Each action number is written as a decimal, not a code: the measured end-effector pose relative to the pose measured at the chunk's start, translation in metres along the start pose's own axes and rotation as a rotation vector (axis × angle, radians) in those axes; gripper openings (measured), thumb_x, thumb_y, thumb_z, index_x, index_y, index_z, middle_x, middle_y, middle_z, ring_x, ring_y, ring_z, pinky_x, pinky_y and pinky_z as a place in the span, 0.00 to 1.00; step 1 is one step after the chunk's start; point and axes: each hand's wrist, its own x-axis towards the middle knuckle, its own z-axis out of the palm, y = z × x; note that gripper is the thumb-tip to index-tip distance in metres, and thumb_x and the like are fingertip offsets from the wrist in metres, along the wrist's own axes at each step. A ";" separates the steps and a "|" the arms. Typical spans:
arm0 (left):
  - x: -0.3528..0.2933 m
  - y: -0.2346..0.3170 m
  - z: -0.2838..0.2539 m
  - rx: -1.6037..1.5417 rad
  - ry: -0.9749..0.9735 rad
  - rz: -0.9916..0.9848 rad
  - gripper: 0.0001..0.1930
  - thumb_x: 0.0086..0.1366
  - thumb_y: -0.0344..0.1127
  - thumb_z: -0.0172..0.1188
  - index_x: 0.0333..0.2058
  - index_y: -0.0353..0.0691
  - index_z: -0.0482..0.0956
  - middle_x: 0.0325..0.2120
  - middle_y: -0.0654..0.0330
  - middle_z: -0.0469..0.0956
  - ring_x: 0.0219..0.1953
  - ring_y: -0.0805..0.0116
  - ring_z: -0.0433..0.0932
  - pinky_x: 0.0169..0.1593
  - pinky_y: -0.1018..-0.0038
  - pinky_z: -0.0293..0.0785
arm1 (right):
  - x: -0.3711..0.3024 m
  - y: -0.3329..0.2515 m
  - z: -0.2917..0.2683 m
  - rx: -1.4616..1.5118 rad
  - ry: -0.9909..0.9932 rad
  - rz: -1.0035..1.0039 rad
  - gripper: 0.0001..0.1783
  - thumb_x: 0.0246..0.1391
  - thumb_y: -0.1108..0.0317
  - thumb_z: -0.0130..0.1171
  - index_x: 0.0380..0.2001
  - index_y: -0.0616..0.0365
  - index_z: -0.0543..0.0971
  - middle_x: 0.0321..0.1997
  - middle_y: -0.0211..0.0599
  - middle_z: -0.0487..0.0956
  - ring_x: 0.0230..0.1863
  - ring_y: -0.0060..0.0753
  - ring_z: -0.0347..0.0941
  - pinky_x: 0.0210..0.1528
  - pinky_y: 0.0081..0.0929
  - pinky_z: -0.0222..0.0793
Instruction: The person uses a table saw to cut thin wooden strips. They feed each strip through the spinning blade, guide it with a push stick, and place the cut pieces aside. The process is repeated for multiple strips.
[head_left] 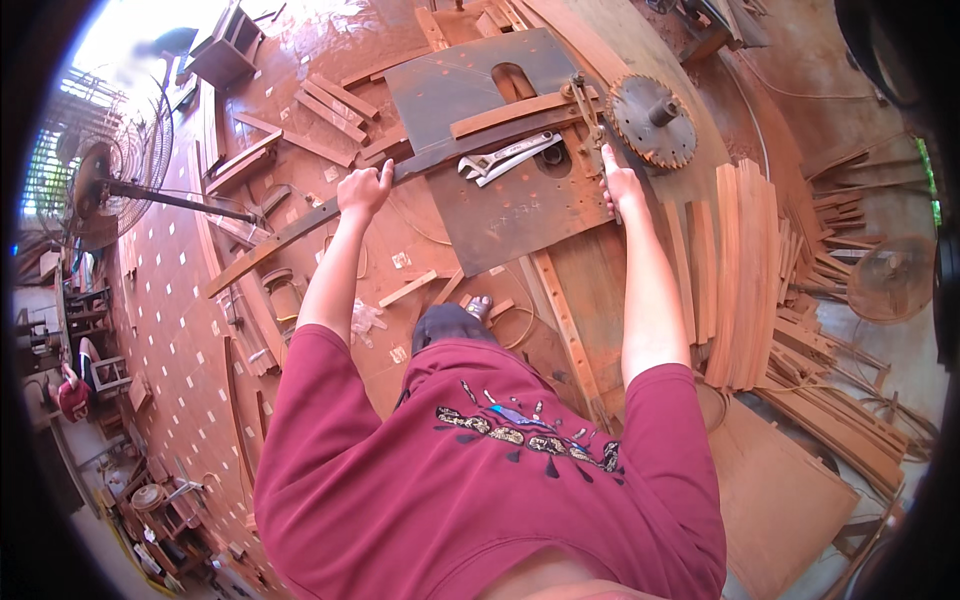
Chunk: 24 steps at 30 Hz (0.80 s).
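Note:
My left hand [363,190] is closed around a long dark metal bar [300,228] that runs from lower left up across a rusty steel table plate [510,215]. My right hand [621,185] grips a thin upright rod or tool [590,115] at the plate's right edge, index finger stretched along it. A silver adjustable wrench [508,157] lies on the plate between my hands. A toothed circular saw blade [652,121] on its shaft sits just beyond my right hand. A wooden strip [510,113] lies across the plate near a slot.
Stacks of thin wooden slats [745,270] stand to the right. Loose timber offcuts [335,110] lie on the tiled floor ahead. A pedestal fan [105,185] stands at the left. A plywood sheet [780,500] lies lower right. A person in red [72,395] sits far left.

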 end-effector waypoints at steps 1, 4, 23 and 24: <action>0.005 -0.004 -0.001 0.009 0.015 0.000 0.36 0.70 0.65 0.42 0.25 0.40 0.86 0.24 0.47 0.83 0.31 0.48 0.84 0.38 0.55 0.78 | -0.001 -0.009 0.001 -0.003 -0.001 -0.002 0.45 0.57 0.21 0.43 0.25 0.61 0.74 0.15 0.30 0.69 0.15 0.27 0.66 0.20 0.32 0.67; 0.017 0.001 -0.010 0.017 -0.017 -0.031 0.36 0.70 0.65 0.41 0.27 0.39 0.86 0.26 0.47 0.84 0.33 0.47 0.84 0.40 0.55 0.79 | 0.006 -0.021 -0.003 0.005 -0.015 0.009 0.45 0.57 0.22 0.43 0.25 0.60 0.74 0.15 0.30 0.68 0.15 0.27 0.66 0.20 0.32 0.67; 0.047 0.010 -0.026 0.036 -0.018 -0.004 0.36 0.71 0.65 0.39 0.29 0.39 0.87 0.28 0.45 0.84 0.35 0.45 0.84 0.42 0.54 0.79 | 0.018 -0.048 -0.011 -0.013 0.010 -0.001 0.45 0.57 0.22 0.44 0.24 0.62 0.74 0.16 0.31 0.70 0.16 0.28 0.69 0.22 0.32 0.70; 0.050 0.016 -0.026 0.015 -0.032 0.002 0.36 0.71 0.65 0.39 0.29 0.39 0.87 0.29 0.45 0.84 0.36 0.45 0.84 0.43 0.54 0.79 | 0.019 -0.046 -0.011 -0.029 0.032 -0.002 0.45 0.57 0.22 0.44 0.24 0.62 0.75 0.16 0.31 0.70 0.16 0.28 0.69 0.22 0.32 0.70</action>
